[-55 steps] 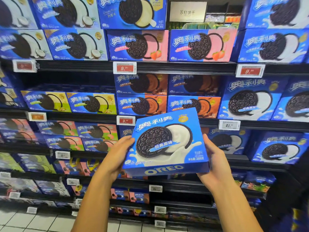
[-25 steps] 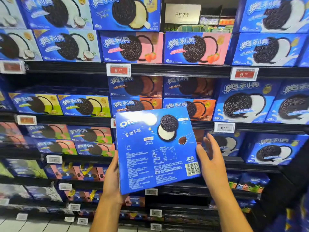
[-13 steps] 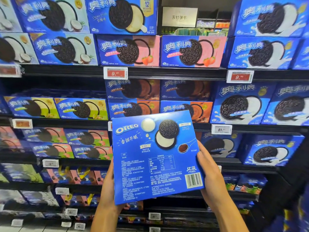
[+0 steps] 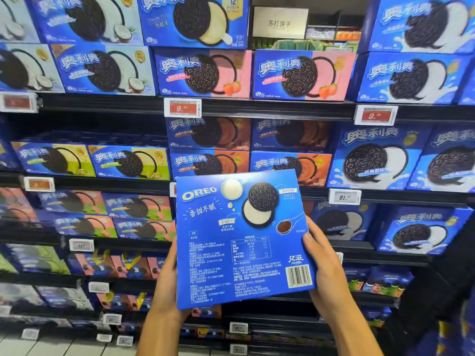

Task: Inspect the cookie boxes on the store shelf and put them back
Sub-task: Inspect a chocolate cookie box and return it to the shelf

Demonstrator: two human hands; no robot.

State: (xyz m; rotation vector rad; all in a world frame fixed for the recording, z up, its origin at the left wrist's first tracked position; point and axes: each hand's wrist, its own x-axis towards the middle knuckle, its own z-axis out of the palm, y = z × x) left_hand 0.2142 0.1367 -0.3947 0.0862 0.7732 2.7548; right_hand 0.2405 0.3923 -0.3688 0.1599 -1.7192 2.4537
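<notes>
Head view, task progress: One large blue cookie box (image 4: 244, 240) was off the shelf and in the person's hands, with its back panel turned to the camera; the ingredient text, the nutrition table and the barcode (image 4: 299, 276) were readable to the eye. So the inspection of this box seemed to be in the middle, on the back side.
Head view, what was left: The box was not yet returned. A likely home was the dark shelf (image 4: 385, 249) at the right, under the price tag (image 4: 345, 197) reading 21, where similar white-cream boxes (image 4: 416, 231) stood; this is only a judgement. Whether other boxes were already checked could not be told.
Head view, box position: It was held in front of the middle shelves, apart from them, a little tilted, with its top edge leaning to the left.
Head view, left hand: The left hand (image 4: 168, 286) was mostly hidden behind the box at the lower left edge; it was closed on the box from behind, the fingers out of sight.
Head view, right hand: The right hand (image 4: 325, 268) clamped the right edge, the thumb (image 4: 312, 244) pressed on the back panel above the barcode, the other fingers behind.
Head view, arms: Both forearms rose from the bottom of the frame, bare, with the elbows low.
</notes>
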